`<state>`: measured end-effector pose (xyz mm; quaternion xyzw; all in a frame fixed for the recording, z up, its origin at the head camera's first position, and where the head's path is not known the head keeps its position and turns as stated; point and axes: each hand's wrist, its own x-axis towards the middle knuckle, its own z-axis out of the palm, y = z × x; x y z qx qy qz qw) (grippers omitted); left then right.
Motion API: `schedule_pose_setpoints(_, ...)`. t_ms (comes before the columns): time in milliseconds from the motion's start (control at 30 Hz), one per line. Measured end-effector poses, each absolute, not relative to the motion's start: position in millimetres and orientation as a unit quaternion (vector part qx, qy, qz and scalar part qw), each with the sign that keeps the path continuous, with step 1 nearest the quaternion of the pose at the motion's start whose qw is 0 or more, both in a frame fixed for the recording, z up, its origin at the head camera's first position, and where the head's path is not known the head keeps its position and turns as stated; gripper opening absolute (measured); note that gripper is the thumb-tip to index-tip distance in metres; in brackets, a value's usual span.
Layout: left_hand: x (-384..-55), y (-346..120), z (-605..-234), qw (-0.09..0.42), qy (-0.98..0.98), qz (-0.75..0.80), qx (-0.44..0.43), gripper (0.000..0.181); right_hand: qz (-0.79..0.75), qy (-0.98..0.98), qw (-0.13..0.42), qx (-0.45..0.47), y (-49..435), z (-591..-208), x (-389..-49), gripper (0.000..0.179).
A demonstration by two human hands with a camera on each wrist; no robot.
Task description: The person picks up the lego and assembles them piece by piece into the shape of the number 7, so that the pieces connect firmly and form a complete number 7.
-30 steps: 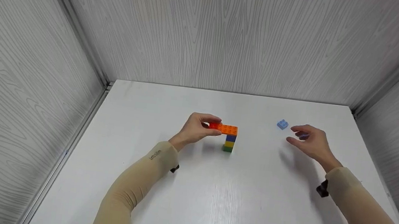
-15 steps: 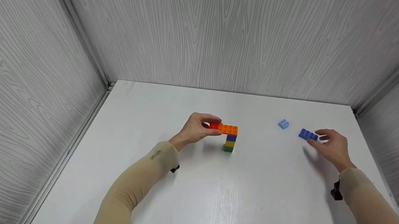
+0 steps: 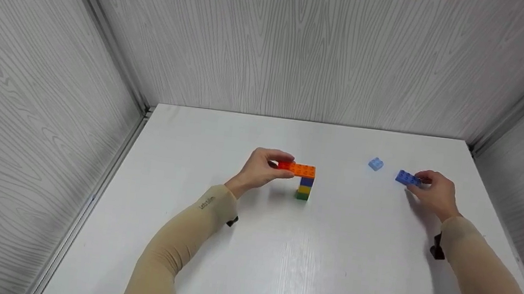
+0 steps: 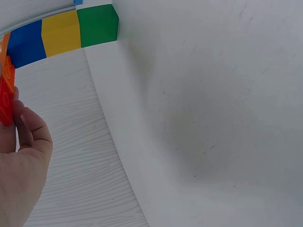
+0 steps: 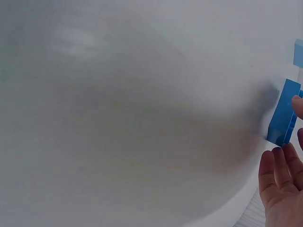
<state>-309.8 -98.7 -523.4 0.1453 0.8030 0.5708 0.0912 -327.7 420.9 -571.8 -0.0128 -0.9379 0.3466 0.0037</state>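
Observation:
At mid-table a small tower of toy building bricks stands upright: a green brick [image 3: 302, 196] at the bottom, then a yellow brick [image 3: 305, 190], a dark blue brick [image 3: 307, 182] and an orange brick [image 3: 305, 170] on top, jutting left. My left hand [image 3: 262, 169] pinches the red brick [image 3: 284, 165] at the jutting end between thumb and fingers. To the right, my right hand [image 3: 436, 194] pinches the near end of a long blue brick [image 3: 407, 178] by the table surface. In the right wrist view its thumb touches the studded side of the blue brick [image 5: 284, 112].
A small light blue brick [image 3: 376, 164] lies left of the long blue one. The white table [image 3: 318, 257] is bordered by grey wood-grain panels [image 3: 303, 48] at the back and both sides.
My right hand first moved right, uncovering the long blue brick, then its thumb and fingers closed on that brick's right end. My left hand keeps its hold on the red brick.

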Motion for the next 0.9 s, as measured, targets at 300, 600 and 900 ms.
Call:
schedule_pose_setpoints(300, -310, -98, -522, 0.079, 0.804, 0.567, 0.160, 0.038, 0.342, -0.939, 0.003, -0.027, 419, -580, -331, 0.038)
schedule_pose_setpoints(600, -311, -98, -524, 0.079, 0.806, 0.564, 0.160, 0.038, 0.349, -0.936, -0.016, -0.049, 415, -578, -328, 0.043)
schedule_pose_setpoints(900, -311, -98, -524, 0.083, 0.804, 0.568, 0.156, 0.038, 0.386, -0.921, -0.023, -0.057, 399, -564, -319, 0.047)
